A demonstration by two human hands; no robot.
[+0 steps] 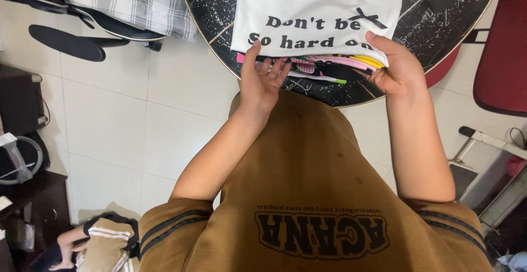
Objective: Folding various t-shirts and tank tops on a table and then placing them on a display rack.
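Nearest the camera, my brown shirt [307, 195] with its dark lettering fills the lower frame, both bare forearms reaching forward from it. My left hand [263, 80] is at the near edge of the round black speckled counter [208, 19], palm turned up, fingers slipped under the stack of folded clothes [329, 63] and thumb pressed on the lower left corner of the white T-shirt [313, 14] on top. My right hand [392, 66] grips the stack's right corner, thumb laid across the white fabric beside the printed black lettering, fingers curled underneath; both hands are clasped on the pile, neither released. The stack sits on the near part of the counter, its pink, yellow and green edges showing beneath the white T-shirt, which lies flat with its collar pointing away from me and a small black bow printed near its right side. To the left, over pale floor tiles [126, 118], a chair draped with a grey checked cloth [132, 0] stands just beside the counter. At right, a dark red chair [502, 47]. At lower left, another person's hand [68, 247] and striped sleeve.
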